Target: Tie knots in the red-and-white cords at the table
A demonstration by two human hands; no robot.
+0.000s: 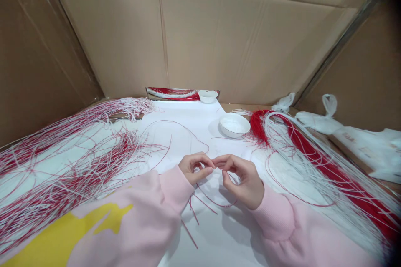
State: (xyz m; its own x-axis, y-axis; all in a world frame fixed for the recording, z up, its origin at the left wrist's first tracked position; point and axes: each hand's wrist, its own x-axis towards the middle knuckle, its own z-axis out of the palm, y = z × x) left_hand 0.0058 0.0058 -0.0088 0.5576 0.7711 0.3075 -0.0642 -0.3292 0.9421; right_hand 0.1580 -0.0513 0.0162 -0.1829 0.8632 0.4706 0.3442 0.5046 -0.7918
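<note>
Over the white work surface my left hand (194, 167) pinches a thin cord between thumb and forefinger. My right hand (242, 177) meets it fingertip to fingertip, its thumb and forefinger closed on the same cord; a small pale bit shows between the two hands. A red cord (205, 198) hangs in a curve below the fingers, and several short red ends stick out under my left hand. Beyond the hands, another red cord (191, 130) arcs across the white surface. The exact shape of what lies in the fingertips is too small to make out.
Red and white cord bundles (103, 167) spread at the left; red and white hanks (313, 154) lie at the right. A white bowl (234, 126) stands ahead, a smaller bowl (208, 96) behind it. Plastic bags (372, 148) sit far right. Cardboard walls (213, 33) enclose the table.
</note>
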